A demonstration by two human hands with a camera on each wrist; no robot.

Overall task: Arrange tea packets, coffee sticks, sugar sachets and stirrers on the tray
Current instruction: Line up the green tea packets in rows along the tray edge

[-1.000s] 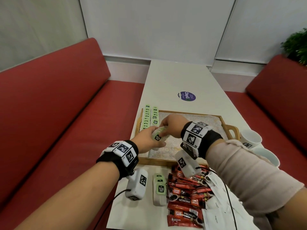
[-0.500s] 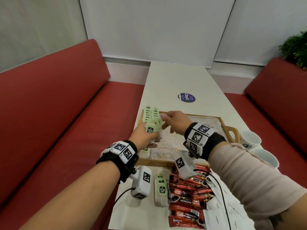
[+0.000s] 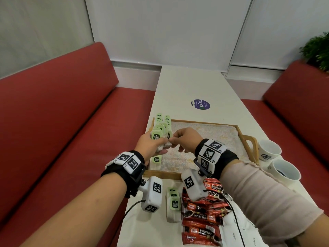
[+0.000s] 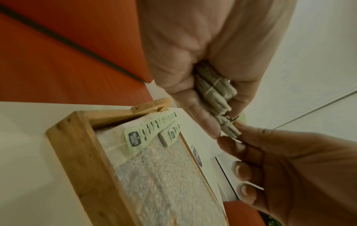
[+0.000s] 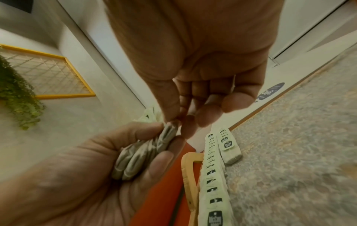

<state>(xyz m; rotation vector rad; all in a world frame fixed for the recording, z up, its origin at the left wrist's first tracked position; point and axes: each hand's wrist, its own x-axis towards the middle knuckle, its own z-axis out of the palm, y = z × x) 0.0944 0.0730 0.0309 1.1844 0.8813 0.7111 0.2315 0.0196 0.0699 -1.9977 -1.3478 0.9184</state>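
My left hand (image 3: 151, 145) grips a bundle of green-tagged tea packets (image 3: 157, 135) above the left end of the wooden tray (image 3: 246, 138). My right hand (image 3: 185, 138) pinches the end of one packet of that bundle between thumb and forefinger. The left wrist view shows the bundle (image 4: 216, 91) in the left palm, with the right fingertips (image 4: 230, 140) at its lowest packet. Two rows of tea packets (image 3: 167, 120) lie along the tray's left side, also visible as rows of tea packets (image 5: 212, 175) in the right wrist view.
Red coffee sticks (image 3: 203, 211), white sugar sachets (image 3: 236, 234) and a few more tea packets (image 3: 173, 204) lie on the table before the tray. Two white cups (image 3: 268, 150) stand right of the tray handle. Red benches flank the narrow white table (image 3: 187, 82).
The left hand has lifted the bundle from low over the tray. The right hand reached toward the rows, then came back to pinch a packet at the bundle.
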